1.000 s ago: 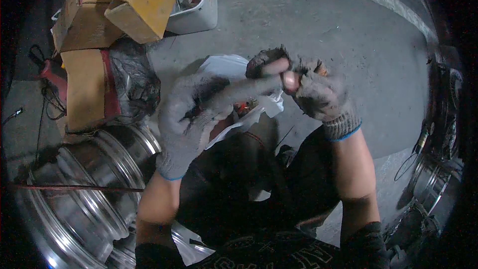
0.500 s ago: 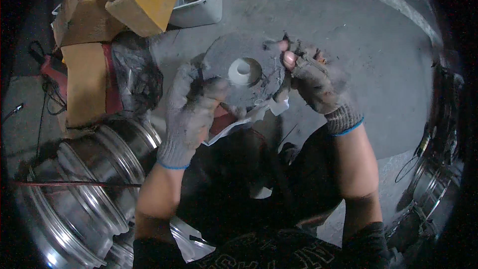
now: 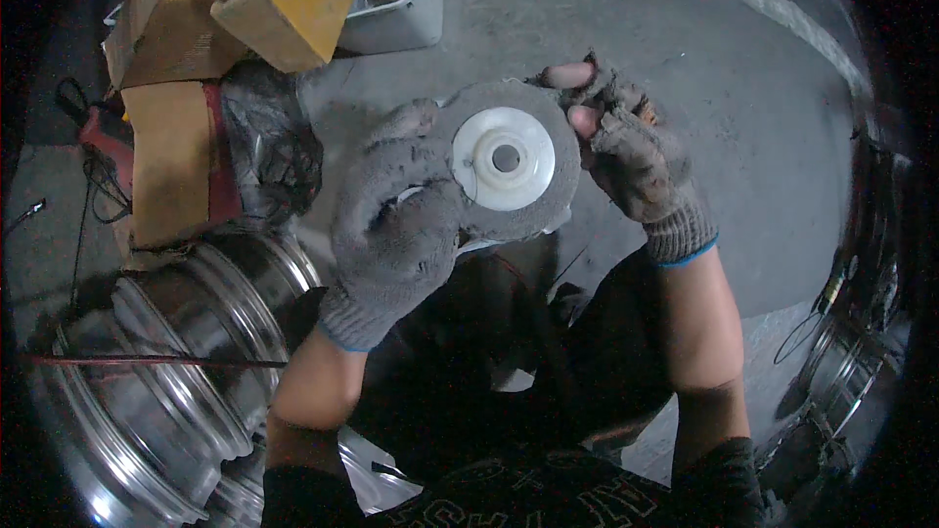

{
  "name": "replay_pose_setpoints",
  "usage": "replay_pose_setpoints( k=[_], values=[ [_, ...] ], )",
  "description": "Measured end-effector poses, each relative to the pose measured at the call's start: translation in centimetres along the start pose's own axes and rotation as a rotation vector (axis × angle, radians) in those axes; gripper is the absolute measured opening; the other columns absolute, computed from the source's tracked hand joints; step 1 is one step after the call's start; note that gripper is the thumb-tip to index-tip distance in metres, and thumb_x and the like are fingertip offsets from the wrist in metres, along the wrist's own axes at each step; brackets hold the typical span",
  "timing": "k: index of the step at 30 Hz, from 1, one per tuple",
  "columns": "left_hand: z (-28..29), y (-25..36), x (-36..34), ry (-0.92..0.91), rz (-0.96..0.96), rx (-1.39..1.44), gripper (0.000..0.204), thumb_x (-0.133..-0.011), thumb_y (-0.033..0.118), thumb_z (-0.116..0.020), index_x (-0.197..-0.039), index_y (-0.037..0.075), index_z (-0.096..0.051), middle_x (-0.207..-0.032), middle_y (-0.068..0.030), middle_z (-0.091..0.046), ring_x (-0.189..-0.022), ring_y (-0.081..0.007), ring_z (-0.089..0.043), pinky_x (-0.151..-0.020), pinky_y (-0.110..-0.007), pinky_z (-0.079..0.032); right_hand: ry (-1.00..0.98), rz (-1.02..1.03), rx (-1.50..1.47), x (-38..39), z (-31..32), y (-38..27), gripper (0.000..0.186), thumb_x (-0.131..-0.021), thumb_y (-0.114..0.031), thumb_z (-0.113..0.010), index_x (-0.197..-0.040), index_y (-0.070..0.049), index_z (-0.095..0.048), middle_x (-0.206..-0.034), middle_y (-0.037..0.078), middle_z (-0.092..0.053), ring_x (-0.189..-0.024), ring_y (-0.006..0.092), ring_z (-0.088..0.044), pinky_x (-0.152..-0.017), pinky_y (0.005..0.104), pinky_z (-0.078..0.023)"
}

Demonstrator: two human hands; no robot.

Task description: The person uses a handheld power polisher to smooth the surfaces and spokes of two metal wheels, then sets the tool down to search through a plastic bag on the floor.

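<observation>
Above my lap I hold a round grey fibrous disc (image 3: 514,225), its flat side toward me. A white plastic hub (image 3: 533,186) with a hole in its middle covers the disc's centre. My left hand (image 3: 396,205), in a grey knitted glove, is closed on the disc's left edge; part of that edge is hidden beneath it. At the right rim, my right hand (image 3: 631,142) has its fingers bent around the edge. Bare fingertips poke out of its worn, dirty glove. A bit of white sheet shows under the disc's lower edge.
Shiny metal wheel rims (image 3: 186,332) lie at the left, crossed by a thin red hose (image 3: 166,362). Cardboard boxes (image 3: 176,39), a black plastic bag (image 3: 269,132) and a white bin (image 3: 411,24) stand at the upper left. More metal parts (image 3: 831,372) sit at the right.
The white hub now shows in full on the disc, where a hole with a white piece inside showed before. My left hand has turned over the left edge. My right hand has barely moved.
</observation>
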State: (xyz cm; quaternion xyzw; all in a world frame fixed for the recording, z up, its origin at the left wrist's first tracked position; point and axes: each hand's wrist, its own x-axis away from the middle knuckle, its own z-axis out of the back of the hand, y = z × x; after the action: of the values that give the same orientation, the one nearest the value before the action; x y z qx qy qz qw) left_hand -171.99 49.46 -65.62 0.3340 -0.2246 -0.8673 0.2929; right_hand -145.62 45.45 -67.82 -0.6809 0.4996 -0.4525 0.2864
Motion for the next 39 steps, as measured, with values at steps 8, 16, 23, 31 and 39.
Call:
replay_pose_setpoints(
  k=[8,16,23,31,39],
  values=[
    [1.5,1.1,-0.8,0.263,0.748,0.505,0.031,-0.081,0.01,-0.08,-0.106,-0.001,-0.065,-0.103,-0.0115,-0.068,-0.105,-0.0223,-0.065,-0.096,-0.036,-0.049,0.128,0.221,0.955,-1.4,2.3,2.1,0.051,-0.083,-0.019,-0.068,-0.132,-0.007,-0.061,-0.117,0.019,-0.068,-0.1,0.0294,-0.068,-0.094,0.0387,-0.055],
    [2.6,-2.1,0.7,-0.741,0.178,0.269,0.031,-0.082,0.011,-0.071,-0.109,-0.001,-0.062,-0.089,-0.0146,-0.067,-0.078,-0.0317,-0.068,-0.072,-0.044,-0.053,-0.089,-0.061,1.218,-4.6,4.0,7.7,0.042,-0.095,-0.024,-0.065,-0.131,-0.004,-0.061,-0.118,0.013,-0.069,-0.108,0.022,-0.065,-0.096,0.0357,-0.052],
    [-2.1,-3.4,3.7,-0.648,0.133,-0.413,0.03,-0.089,0.024,-0.066,-0.11,0.003,-0.063,-0.094,-0.0186,-0.069,-0.092,-0.0368,-0.068,-0.08,-0.047,-0.056,0.028,0.182,0.977,-5.7,2.4,4.5,0.025,-0.098,-0.021,-0.059,-0.101,0.002,-0.067,-0.093,0.01,-0.071,-0.086,0.0197,-0.064,-0.078,0.0374,-0.051],
    [-6.1,-9.3,7.5,-0.456,0.109,-0.63,0.033,-0.088,0.027,-0.065,-0.114,0.007,-0.066,-0.105,-0.0171,-0.069,-0.099,-0.036,-0.068,-0.087,-0.047,-0.055,0.14,0.127,0.939,-5.6,1.7,4.3,0.027,-0.1,-0.022,-0.059,-0.114,0.0,-0.069,-0.104,0.005,-0.072,-0.094,0.0139,-0.064,-0.086,0.0318,-0.052],
    [-8.2,-5.7,5.5,-0.721,0.156,-0.517,0.032,-0.089,0.024,-0.061,-0.115,0.008,-0.069,-0.109,-0.0186,-0.07,-0.099,-0.0351,-0.069,-0.09,-0.047,-0.053,-0.052,0.007,0.369,-6.2,2.7,5.4,0.033,-0.1,-0.021,-0.062,-0.125,0.0,-0.065,-0.114,0.009,-0.07,-0.101,0.0173,-0.064,-0.094,0.0338,-0.052]
  ],
)
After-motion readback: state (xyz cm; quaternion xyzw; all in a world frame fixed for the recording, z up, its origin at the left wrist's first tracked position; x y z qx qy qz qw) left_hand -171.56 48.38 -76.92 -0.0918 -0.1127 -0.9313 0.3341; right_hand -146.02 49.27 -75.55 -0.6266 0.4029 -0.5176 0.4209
